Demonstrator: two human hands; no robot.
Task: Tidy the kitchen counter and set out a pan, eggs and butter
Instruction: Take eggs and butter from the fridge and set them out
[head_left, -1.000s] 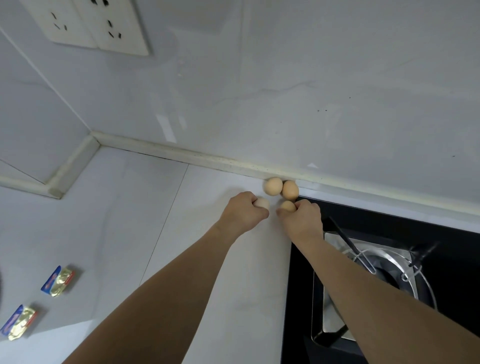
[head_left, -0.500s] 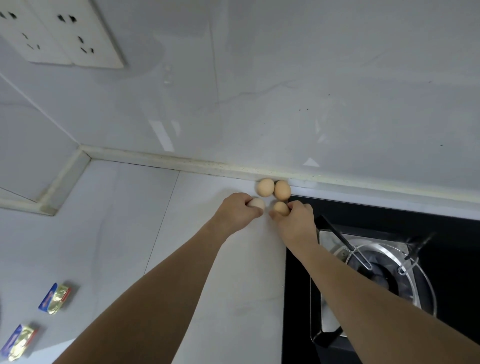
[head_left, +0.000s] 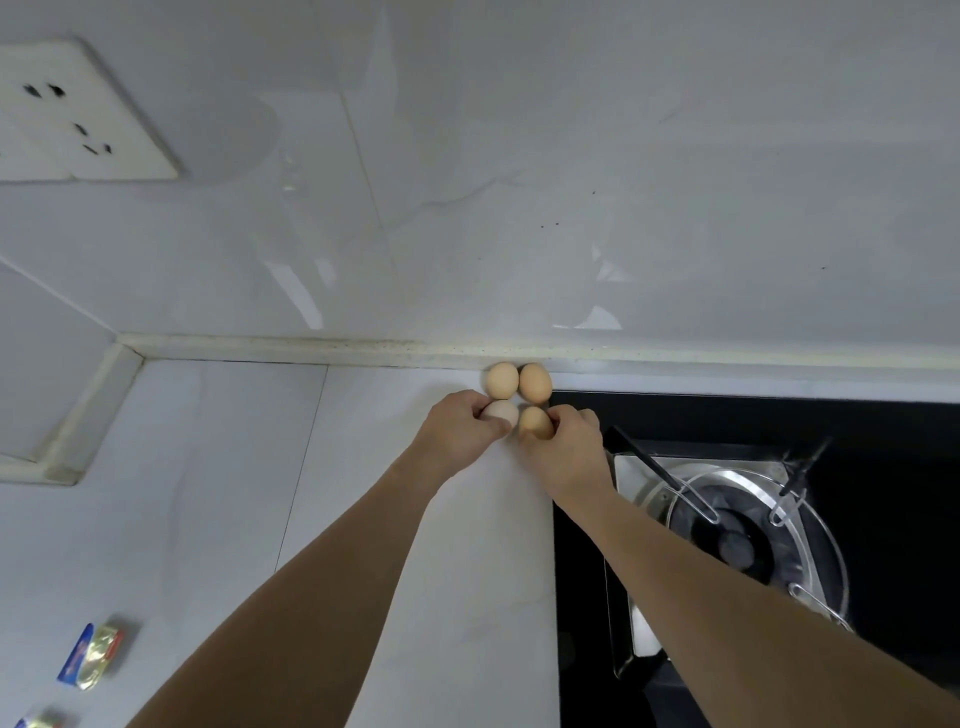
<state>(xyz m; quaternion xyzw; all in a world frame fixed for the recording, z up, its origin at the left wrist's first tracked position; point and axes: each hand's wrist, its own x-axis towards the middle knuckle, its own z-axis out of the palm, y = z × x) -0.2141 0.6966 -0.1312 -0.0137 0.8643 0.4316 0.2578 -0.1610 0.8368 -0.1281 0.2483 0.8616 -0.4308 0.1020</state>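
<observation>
Little changed over the last second: left hand (head_left: 457, 428) gripped pale egg (head_left: 501, 413), right hand (head_left: 569, 441) gripped brown egg (head_left: 535, 422), both beside two eggs (head_left: 519, 382) at table's back edge. Egg placement judged nearly complete.

Glossy tile, matt shells, shiny steel

The wall (head_left: 519, 208) is smooth, glossy tile; the far eggs (head_left: 502, 379) look matt-shelled; the butter packets (head_left: 93, 656) near left are shiny foil; the hob (head_left: 883, 441) is glossy black with a polished metal burner ring (head_left: 826, 551).

butter packet (head_left: 39, 721) cut off (bottom edge) | socket (head_left: 78, 114) cropped left
</observation>
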